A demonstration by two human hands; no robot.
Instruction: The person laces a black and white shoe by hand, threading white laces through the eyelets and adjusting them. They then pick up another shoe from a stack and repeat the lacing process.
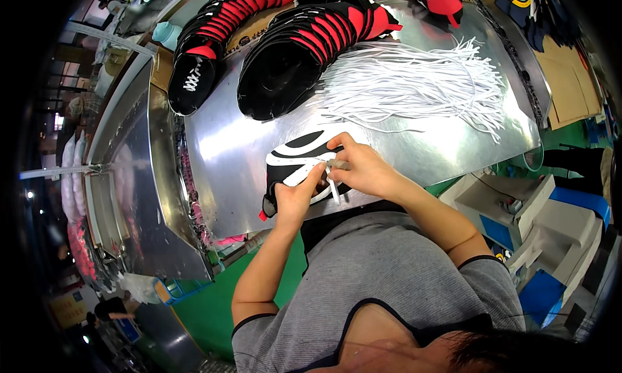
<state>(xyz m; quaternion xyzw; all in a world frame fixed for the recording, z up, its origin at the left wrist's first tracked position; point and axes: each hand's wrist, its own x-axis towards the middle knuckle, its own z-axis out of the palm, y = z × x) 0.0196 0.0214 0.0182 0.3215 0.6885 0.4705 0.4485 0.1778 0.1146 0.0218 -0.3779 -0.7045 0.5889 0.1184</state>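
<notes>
A black and white shoe upper (303,143) with a small red tab lies at the near edge of the metal table. My left hand (296,197) is closed on its near side, thumb and fingers pinching the edge by the eyelet strip. Over the same opening, my right hand (364,168) grips a small tool with a grey-brown handle (338,164); its tip is hidden by the fingers. A white shoelace (334,190) hangs down between my two hands. Whether it passes through an eyelet I cannot make out.
Beyond my hands lies a large bundle of white shoelaces (414,84). Nested stacks of black and red shoe uppers (278,75) stand at the far left of the metal table (227,198). A laced upper (192,81) ends one stack. Conveyor channels flank the table; grey bins (551,233) stand right.
</notes>
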